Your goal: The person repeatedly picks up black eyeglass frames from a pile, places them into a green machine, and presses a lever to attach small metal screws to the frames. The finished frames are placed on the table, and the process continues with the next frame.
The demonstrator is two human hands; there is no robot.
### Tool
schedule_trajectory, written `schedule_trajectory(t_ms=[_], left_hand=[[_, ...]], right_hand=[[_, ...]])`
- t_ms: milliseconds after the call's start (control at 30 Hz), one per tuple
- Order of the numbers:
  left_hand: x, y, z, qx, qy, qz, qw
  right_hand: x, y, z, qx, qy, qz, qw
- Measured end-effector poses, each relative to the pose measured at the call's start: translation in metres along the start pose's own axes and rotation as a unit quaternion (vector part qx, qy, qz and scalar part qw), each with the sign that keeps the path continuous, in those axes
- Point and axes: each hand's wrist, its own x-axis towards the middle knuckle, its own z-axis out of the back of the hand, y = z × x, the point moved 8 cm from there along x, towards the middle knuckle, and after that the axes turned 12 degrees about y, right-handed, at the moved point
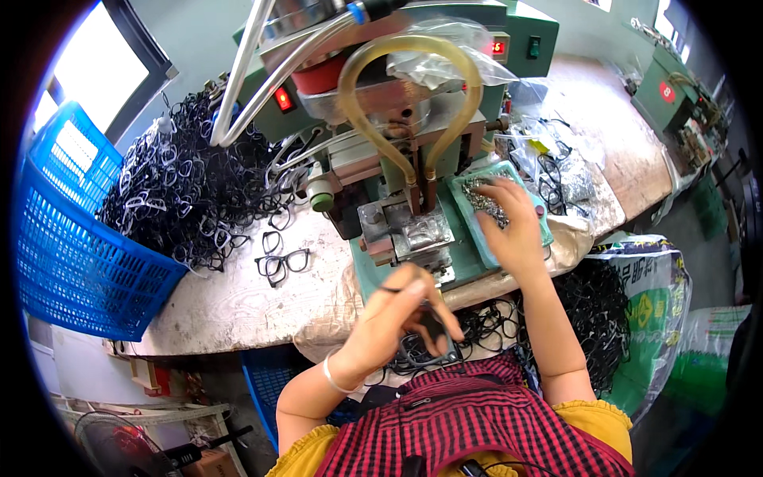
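My left hand [397,314], a white band on its wrist, is closed around a dark eyeglass frame [431,324] low in front of the machine; motion smears the fingers and hides part of the frame. Over a pale green tray [469,219] of small metal parts [486,205] reaches my right hand [510,222]. Its thumb and fingers are apart at the parts, and no held piece can be made out. Between and beyond my hands stands a green bench machine with a metal fixture [421,230] under two copper-coloured electrodes [421,191], joined by a looped yellowish hose [409,44].
A large heap of black eyeglass frames [191,175] lies at the left beside a blue basket [87,254]. Two loose frames [280,261] sit nearer on the worktable [230,310]. More frames [592,318] are piled at the right of my lap, by a printed sack [656,310].
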Motion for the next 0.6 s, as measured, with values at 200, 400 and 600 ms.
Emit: schedule_trajectory(t_ms=[200, 400, 600], left_hand=[[0.032, 0.045, -0.001, -0.258, -0.021, 0.059, 0.964], [0.025, 0.049, -0.006, -0.307, -0.074, 0.032, 0.948], [0.035, 0.055, -0.011, -0.322, -0.005, -0.004, 0.947]], right_hand=[[-0.021, -0.080, -0.014, -0.175, -0.030, -0.044, 0.983], [-0.017, -0.104, -0.016, -0.060, -0.051, -0.086, 0.993], [-0.035, -0.130, 0.001, 0.011, -0.063, -0.109, 0.992]])
